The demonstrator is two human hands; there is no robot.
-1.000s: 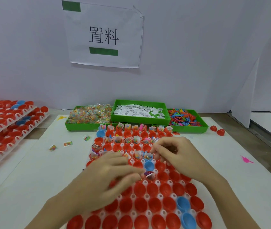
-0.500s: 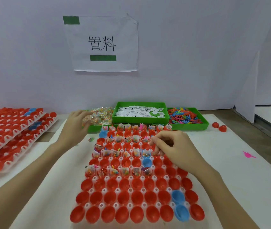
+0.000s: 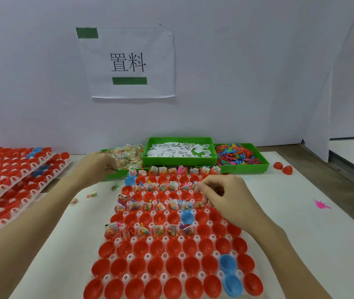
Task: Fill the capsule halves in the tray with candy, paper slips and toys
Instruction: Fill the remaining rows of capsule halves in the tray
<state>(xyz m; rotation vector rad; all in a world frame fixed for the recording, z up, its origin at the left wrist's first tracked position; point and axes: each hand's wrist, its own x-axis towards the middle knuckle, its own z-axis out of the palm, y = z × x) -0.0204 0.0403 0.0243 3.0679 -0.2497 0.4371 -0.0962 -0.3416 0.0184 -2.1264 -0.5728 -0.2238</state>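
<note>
A white tray [image 3: 149,240] of red capsule halves and a few blue halves [image 3: 227,264] lies in front of me. Alternate far rows hold candy, slips and toys; the near rows are bare. Behind it stand three green bins: candy packets [image 3: 128,155], paper slips [image 3: 178,149] and coloured toys [image 3: 238,156]. My left hand [image 3: 98,167] reaches to the front left of the candy bin, its fingers curled into the packets. My right hand [image 3: 221,195] hovers over the tray's far right part with fingers curled, tips by a filled capsule. I see nothing in it.
Stacked trays of red capsule halves [image 3: 10,180] sit at the left. Loose candy packets [image 3: 92,194] lie left of the tray. A pink toy [image 3: 321,205] and two red halves [image 3: 287,170] lie at the right. A paper sign [image 3: 128,63] hangs on the wall.
My left hand left the middle of the tray and reached forward-left into the candy bin. My right hand stayed over the tray's right part. My view has lifted.
</note>
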